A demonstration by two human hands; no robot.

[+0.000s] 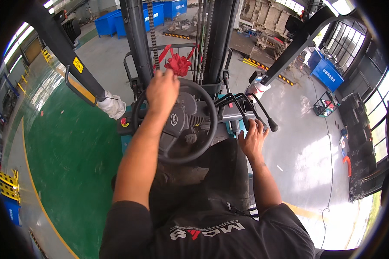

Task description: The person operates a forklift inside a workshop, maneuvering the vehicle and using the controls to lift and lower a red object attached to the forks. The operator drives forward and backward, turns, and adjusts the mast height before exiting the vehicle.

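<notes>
I sit at the black steering wheel [215, 125] of a forklift. My left hand [163, 90] is at the upper left of the wheel with fingers curled over its rim, covering that part. My right hand [253, 138] is closed over the black knobs of control levers [237, 105] to the right of the wheel. Its fingers hide part of the knobs. Another control lever [272, 124] with a black knob stands just right of that hand, apart from it. A red ribbon rosette [179, 64] hangs beyond the wheel, behind my left fingertips.
The dark mast [136, 39] with chains rises ahead. Cab posts [69, 56] slant on both sides, wrapped in white at their feet. Blue bins [108, 23] stand ahead left; a blue bin [326, 73] and a wheeled cart [326, 105] are at right. A cable [330, 172] crosses the floor.
</notes>
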